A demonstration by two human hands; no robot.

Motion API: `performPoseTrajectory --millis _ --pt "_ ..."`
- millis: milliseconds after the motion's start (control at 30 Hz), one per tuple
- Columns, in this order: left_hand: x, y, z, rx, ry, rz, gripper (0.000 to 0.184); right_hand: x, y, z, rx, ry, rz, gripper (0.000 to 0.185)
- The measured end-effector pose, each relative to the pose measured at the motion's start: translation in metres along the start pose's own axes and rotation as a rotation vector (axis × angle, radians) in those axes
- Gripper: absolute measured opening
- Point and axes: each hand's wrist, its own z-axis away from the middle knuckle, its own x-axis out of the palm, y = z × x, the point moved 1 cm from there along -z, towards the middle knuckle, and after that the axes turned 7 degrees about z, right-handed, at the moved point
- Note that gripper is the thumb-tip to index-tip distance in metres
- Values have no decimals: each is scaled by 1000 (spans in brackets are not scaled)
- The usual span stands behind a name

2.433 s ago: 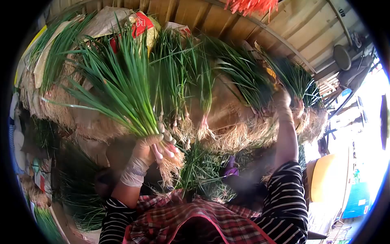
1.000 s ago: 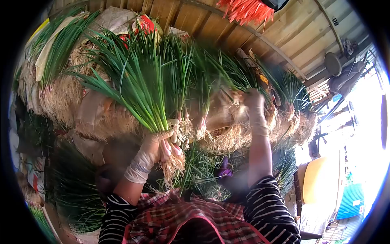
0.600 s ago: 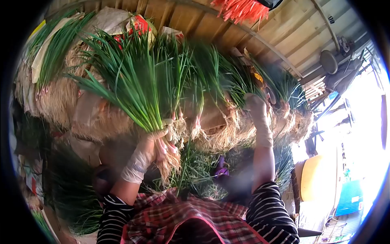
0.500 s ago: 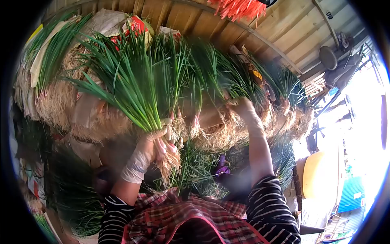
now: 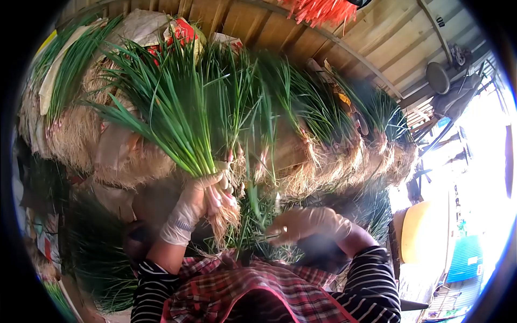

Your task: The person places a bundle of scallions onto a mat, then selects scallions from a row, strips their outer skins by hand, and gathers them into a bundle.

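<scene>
My left hand [image 5: 199,196], in a pale thin glove, is closed around a thick bunch of spring onions [image 5: 188,134]. Their long green leaves fan up and to the left, and pinkish-white bulbs with stringy roots [image 5: 223,218] hang below the fist. To the right, my gloved right hand [image 5: 307,223] is low over a heap of loose green leaves [image 5: 258,215]. Its fingers are curled together, and what they hold, if anything, cannot be made out. Beyond both hands, more spring onions [image 5: 307,134] lie in loose clumps, roots toward me.
Stacked bundles with dense tan roots [image 5: 129,167] line the left side. A wooden plank wall [image 5: 258,27] stands behind, with red strips [image 5: 318,11] hanging at the top. A yellow container [image 5: 417,231] and a blue ribbed one [image 5: 466,258] are at the right.
My right hand has come back from the clumps toward my body, over the loose leaves. A blurred green leaf now shows beside it. My left hand and its bunch have hardly moved.
</scene>
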Motion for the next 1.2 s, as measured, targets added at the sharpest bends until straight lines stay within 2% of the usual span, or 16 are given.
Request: performPoseTrajectory --millis 67,167,200,267,333,367,400,467,500,567,600,700,933,1033,1100,1200 --pt "7 4 5 -27 -2 20 37 -9 52 -14 188 259 -4 28" --pt "5 0 2 9 11 21 33 -62 99 -13 970 732 -47 23" --pt "5 0 1 16 7 22 33 -65 117 -19 1103 712 -29 18" --pt "1 0 -2 49 -5 -20 36 -72 138 -9 862 888 69 14" --pt "10 3 1 39 -12 -7 39 -98 118 33 584 1218 -362 14" --pt "13 3 1 38 -46 16 42 -92 137 38 629 1327 -323 16" --pt "19 5 2 14 -43 53 45 -90 151 38 787 1083 -114 25" --pt "17 3 1 21 -96 75 41 -71 158 44 767 1064 -291 26" --pt "14 1 -2 23 -130 84 38 -55 160 37 550 1219 -379 25" --pt "7 -9 -2 -2 -148 61 28 -22 129 18 321 1292 37 21" --pt "16 -12 3 -66 -106 118 27 -19 88 -9 289 1187 549 17" --pt "17 -21 11 -212 19 108 32 49 10 -55 -94 952 -635 14" --pt "1 -24 21 -119 38 23 26 -6 12 -86 -103 1061 -684 66" --pt "4 -15 29 -142 -5 63 32 -27 -2 -113 -428 770 -1077 99" --pt "7 -7 35 -122 -13 57 34 -30 -18 -127 -640 603 -1074 92" --pt "-5 3 40 -201 85 -50 36 -41 -15 -118 -514 661 -547 61"
